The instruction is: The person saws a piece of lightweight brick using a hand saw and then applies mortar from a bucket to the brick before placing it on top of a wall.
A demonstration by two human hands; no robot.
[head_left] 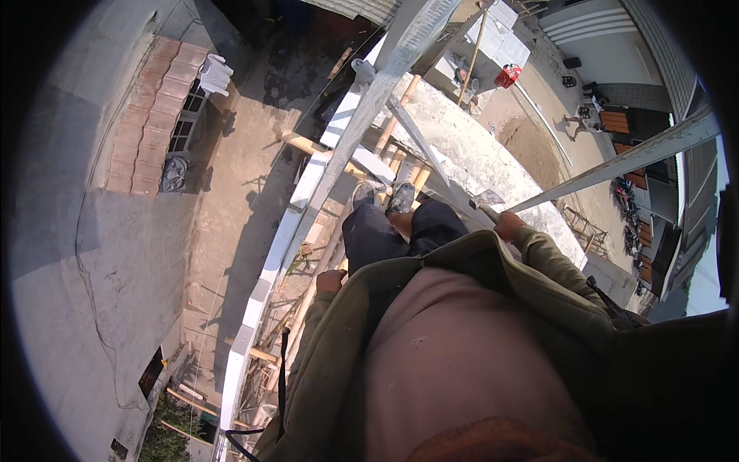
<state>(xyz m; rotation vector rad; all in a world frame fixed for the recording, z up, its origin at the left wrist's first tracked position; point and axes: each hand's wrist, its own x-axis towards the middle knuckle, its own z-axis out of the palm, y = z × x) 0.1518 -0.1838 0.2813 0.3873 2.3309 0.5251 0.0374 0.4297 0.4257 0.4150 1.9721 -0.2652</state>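
My right hand (507,226) is closed round a short grey bar-like tool (488,213), its far end close to the foot of a slanting metal strut (431,154). What kind of tool it is, I cannot make out. On the left, my left hand (331,281) hangs low beside my knee with the fingers curled. Whatever it may hold is hidden. My shoes (400,197) stand on bamboo poles (419,179) high above the ground. A long metal beam (362,115) rises past my feet.
A white block wall edge (262,292) curves along the left, above a deep drop to a paved alley (223,254). To the right lies a rough concrete ledge (454,127). Another metal beam (616,165) crosses at right. A red bag (507,75) sits far off.
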